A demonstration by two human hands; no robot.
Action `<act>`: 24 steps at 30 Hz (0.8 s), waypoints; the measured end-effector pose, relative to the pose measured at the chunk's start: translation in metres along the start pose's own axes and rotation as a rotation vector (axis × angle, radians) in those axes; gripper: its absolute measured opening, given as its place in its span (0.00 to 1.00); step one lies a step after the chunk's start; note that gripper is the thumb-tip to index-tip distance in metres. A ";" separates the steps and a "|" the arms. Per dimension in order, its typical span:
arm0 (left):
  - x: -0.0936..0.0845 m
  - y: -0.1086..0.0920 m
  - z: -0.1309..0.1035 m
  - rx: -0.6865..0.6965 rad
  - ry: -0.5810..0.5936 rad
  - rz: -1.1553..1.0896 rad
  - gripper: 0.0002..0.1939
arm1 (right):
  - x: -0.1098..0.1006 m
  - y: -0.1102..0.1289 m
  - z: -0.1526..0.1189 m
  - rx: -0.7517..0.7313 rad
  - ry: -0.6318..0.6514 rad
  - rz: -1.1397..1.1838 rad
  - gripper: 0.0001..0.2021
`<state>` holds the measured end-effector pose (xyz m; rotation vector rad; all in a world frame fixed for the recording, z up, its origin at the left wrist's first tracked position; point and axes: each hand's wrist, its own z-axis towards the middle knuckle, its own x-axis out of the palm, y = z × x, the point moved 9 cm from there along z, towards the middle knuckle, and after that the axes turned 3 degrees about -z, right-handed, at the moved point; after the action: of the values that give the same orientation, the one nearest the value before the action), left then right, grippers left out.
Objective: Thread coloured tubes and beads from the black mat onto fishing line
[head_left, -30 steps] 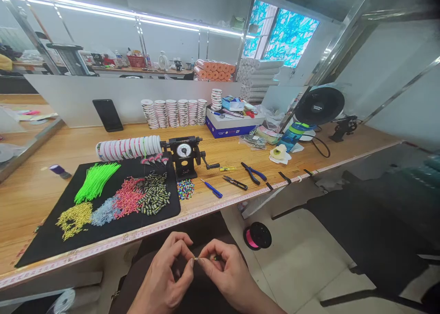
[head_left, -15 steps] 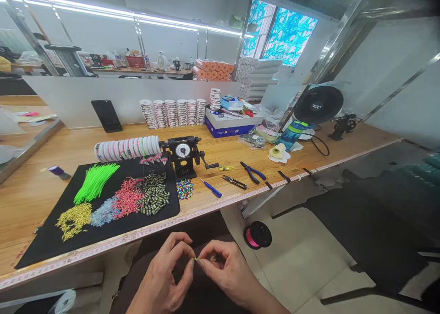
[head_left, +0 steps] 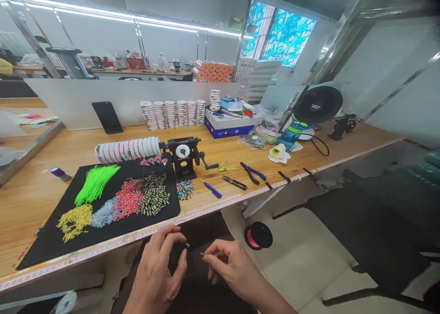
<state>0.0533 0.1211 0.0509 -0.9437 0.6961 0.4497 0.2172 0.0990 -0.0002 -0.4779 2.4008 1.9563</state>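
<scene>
While the right hand (head_left: 228, 263) pinches 1 small piece (head_left: 203, 254) (too tiny to identify) above the lap (head_left: 202, 295), the left hand (head_left: 156, 263) has another bit (head_left: 187, 245) at its fingertips, whether gripped I cannot tell.

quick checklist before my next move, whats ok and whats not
1. Small piece at the right hand's fingertips pinched: ok, between thumb and finger.
2. Left hand gripping its small dark piece: cannot tell; it shows at the fingertips, but the hold is unclear.
3. Hands clear of each other: ok, a gap shows between them.
4. Piles on the black mat separate: not ok; the red pile runs into the dark green pile.
5. Pliers and snips set down: ok, both lie on the bench.
</scene>
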 end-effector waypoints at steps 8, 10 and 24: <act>0.017 -0.034 -0.001 0.206 0.176 -0.215 0.05 | 0.027 -0.020 0.005 0.084 0.129 0.449 0.25; 0.015 -0.037 0.000 0.222 0.162 -0.211 0.04 | 0.025 -0.020 0.005 0.088 0.128 0.437 0.25; 0.031 -0.016 -0.007 -0.223 0.314 -0.389 0.06 | 0.008 0.015 0.000 -0.120 -0.015 0.106 0.20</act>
<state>0.0823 0.1088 0.0354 -1.3464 0.7317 0.0312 0.2055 0.1001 0.0128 -0.3426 2.3556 2.1486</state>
